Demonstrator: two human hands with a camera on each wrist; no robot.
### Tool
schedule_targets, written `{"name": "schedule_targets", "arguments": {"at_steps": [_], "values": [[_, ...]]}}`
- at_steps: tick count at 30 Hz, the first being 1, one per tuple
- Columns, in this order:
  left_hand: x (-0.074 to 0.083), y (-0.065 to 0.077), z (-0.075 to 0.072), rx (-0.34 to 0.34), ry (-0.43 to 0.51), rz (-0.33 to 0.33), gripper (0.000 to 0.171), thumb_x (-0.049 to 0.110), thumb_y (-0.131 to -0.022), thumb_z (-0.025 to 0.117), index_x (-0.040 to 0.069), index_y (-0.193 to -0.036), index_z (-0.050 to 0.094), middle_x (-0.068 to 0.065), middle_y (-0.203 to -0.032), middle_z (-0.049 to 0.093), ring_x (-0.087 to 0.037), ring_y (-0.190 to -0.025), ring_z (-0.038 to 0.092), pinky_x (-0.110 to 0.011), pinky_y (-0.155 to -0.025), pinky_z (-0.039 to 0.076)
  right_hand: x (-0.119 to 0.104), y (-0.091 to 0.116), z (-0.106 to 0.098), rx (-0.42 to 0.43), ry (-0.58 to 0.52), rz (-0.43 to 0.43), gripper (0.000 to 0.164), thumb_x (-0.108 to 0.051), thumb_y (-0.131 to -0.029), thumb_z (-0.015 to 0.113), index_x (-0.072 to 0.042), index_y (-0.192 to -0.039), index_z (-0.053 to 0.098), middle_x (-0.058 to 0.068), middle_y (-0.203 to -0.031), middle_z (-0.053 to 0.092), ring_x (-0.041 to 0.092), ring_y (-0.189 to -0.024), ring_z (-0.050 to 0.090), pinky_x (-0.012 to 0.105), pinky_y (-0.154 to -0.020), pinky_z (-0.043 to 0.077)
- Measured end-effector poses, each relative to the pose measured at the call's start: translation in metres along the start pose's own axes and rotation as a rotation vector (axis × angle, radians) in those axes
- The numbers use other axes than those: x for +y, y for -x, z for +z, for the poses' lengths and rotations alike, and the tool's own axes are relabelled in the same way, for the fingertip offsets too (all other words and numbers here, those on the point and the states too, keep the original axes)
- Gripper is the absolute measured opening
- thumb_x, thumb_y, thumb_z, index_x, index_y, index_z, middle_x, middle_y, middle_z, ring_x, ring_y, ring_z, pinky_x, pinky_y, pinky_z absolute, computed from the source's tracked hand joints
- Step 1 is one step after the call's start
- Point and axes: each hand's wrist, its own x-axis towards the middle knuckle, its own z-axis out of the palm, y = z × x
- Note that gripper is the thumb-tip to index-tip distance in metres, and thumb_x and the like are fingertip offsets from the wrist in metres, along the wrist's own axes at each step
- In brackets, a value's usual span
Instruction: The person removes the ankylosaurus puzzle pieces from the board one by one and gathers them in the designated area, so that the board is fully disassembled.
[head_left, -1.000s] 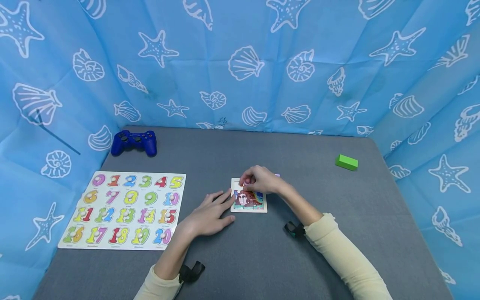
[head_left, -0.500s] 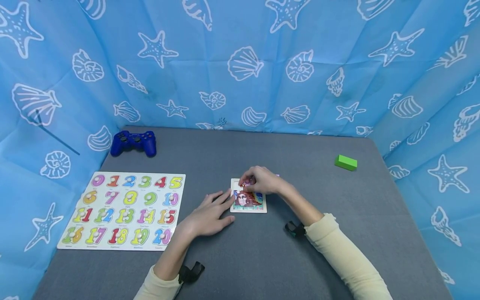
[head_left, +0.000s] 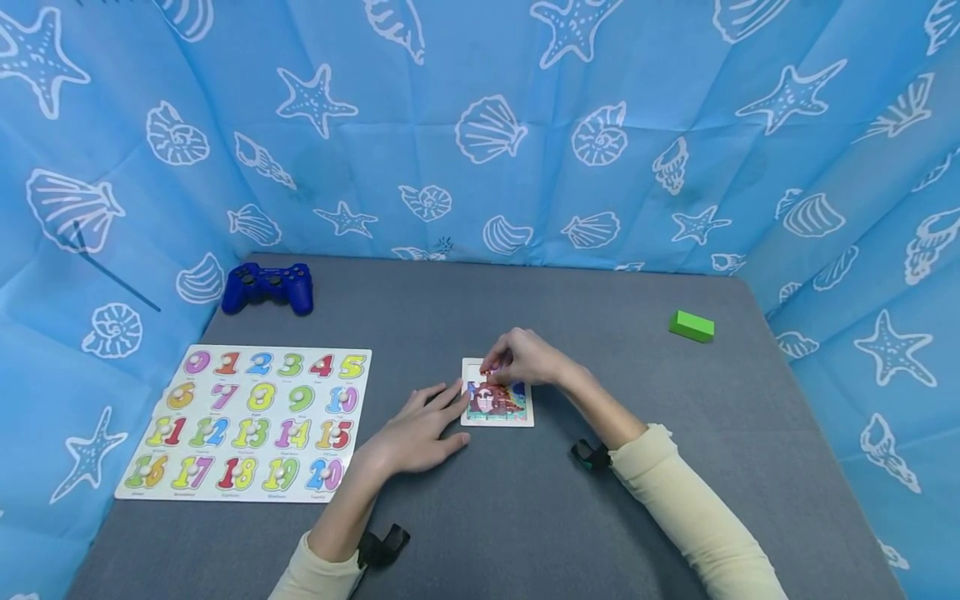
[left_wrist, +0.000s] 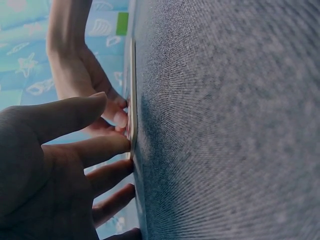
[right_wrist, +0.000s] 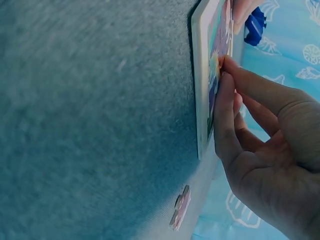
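Observation:
A small jigsaw puzzle [head_left: 498, 408] in a pale frame, with a colourful picture of a figure, lies mid-table. My right hand [head_left: 531, 360] reaches over its upper part, thumb and forefinger pinching a small puzzle piece [right_wrist: 220, 62] at the picture's surface; the fingertips mostly hide this piece. My left hand [head_left: 416, 429] is spread flat with straight fingers, and its fingertips touch the frame's left edge, as the left wrist view also shows. One loose puzzle piece [right_wrist: 181, 207] lies on the cloth beyond the frame in the right wrist view; in the head view my right hand hides it.
A white number board [head_left: 255, 421] with knobbed numerals lies at the left, near my left forearm. Behind it sits a blue game controller [head_left: 268, 287]. A green block [head_left: 692, 326] rests at the back right. Blue shell-patterned curtains [head_left: 480, 167] border the grey table [head_left: 600, 533].
My right hand has shifted very slightly over the puzzle, and the purple bit seen behind it earlier is now covered. My left hand stays at the frame's edge.

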Motion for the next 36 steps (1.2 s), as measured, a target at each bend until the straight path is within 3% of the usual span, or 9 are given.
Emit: {"name": "schedule_targets", "arguments": {"at_steps": [6, 15, 24, 26, 28, 31, 33, 36], "values": [[0.003, -0.001, -0.001, -0.028, -0.035, -0.039, 0.065, 0.035, -0.112, 0.057, 0.012, -0.170, 0.037, -0.009, -0.183, 0.023, -0.038, -0.171, 0.017, -0.065, -0.139, 0.012, -0.003, 0.000, 0.001, -0.031, -0.020, 0.011, 0.013, -0.005, -0.096, 0.079, -0.006, -0.108, 0.080, 0.003, -0.089, 0.069, 0.010, -0.079, 0.059, 0.021, -0.072, 0.050], [0.003, -0.001, -0.001, -0.035, -0.041, -0.036, 0.066, 0.037, -0.113, 0.056, 0.013, -0.170, 0.036, -0.007, -0.183, 0.022, -0.037, -0.171, 0.018, -0.065, -0.138, 0.013, -0.005, 0.002, 0.002, -0.003, 0.043, -0.021, 0.014, -0.006, -0.094, 0.081, -0.008, -0.108, 0.079, 0.010, -0.104, 0.068, 0.019, -0.094, 0.060, 0.026, -0.081, 0.050], [0.002, -0.001, -0.002, -0.027, -0.019, -0.023, 0.067, 0.037, -0.111, 0.059, 0.011, -0.170, 0.037, -0.010, -0.183, 0.024, -0.039, -0.170, 0.018, -0.067, -0.138, 0.012, -0.006, 0.006, 0.005, 0.028, 0.059, -0.043, 0.013, -0.008, -0.098, 0.078, -0.013, -0.110, 0.078, 0.004, -0.102, 0.074, 0.012, -0.086, 0.060, 0.027, -0.078, 0.051], [-0.008, -0.004, 0.006, 0.001, -0.018, 0.010, 0.068, 0.043, -0.112, 0.055, 0.013, -0.170, 0.037, -0.009, -0.183, 0.024, -0.040, -0.170, 0.019, -0.069, -0.136, 0.013, -0.006, 0.008, 0.006, 0.042, 0.067, -0.054, 0.013, -0.009, -0.099, 0.078, -0.013, -0.111, 0.078, 0.003, -0.102, 0.076, 0.012, -0.087, 0.062, 0.028, -0.080, 0.053], [-0.008, -0.003, 0.006, 0.013, -0.008, 0.020, 0.068, 0.043, -0.112, 0.056, 0.012, -0.170, 0.038, -0.010, -0.182, 0.025, -0.041, -0.169, 0.020, -0.071, -0.135, 0.013, -0.006, 0.010, 0.007, 0.053, 0.070, -0.072, 0.013, -0.008, -0.099, 0.078, -0.013, -0.110, 0.078, 0.003, -0.103, 0.077, 0.012, -0.091, 0.067, 0.030, -0.084, 0.058], [-0.008, -0.005, 0.006, 0.009, -0.016, 0.013, 0.067, 0.042, -0.112, 0.056, 0.012, -0.170, 0.038, -0.010, -0.183, 0.024, -0.040, -0.170, 0.019, -0.071, -0.136, 0.012, -0.005, 0.013, 0.008, 0.058, 0.061, -0.097, 0.012, -0.006, -0.099, 0.078, -0.012, -0.109, 0.077, 0.004, -0.104, 0.078, 0.014, -0.097, 0.072, 0.035, -0.090, 0.062], [0.002, -0.002, -0.001, -0.015, -0.011, -0.019, 0.068, 0.035, -0.111, 0.061, 0.010, -0.169, 0.038, -0.011, -0.182, 0.024, -0.041, -0.170, 0.018, -0.068, -0.137, 0.011, -0.005, 0.014, 0.008, 0.058, 0.060, -0.109, 0.012, -0.006, -0.099, 0.078, -0.011, -0.109, 0.077, 0.003, -0.105, 0.079, 0.014, -0.100, 0.073, 0.037, -0.093, 0.063], [0.001, -0.003, 0.001, -0.012, -0.021, -0.023, 0.067, 0.037, -0.111, 0.060, 0.011, -0.169, 0.039, -0.011, -0.182, 0.025, -0.040, -0.170, 0.019, -0.069, -0.137, 0.012, -0.004, 0.016, 0.008, 0.061, 0.062, -0.122, 0.010, -0.007, -0.099, 0.078, -0.012, -0.107, 0.076, 0.003, -0.105, 0.079, 0.015, -0.101, 0.074, 0.038, -0.093, 0.063]]}}
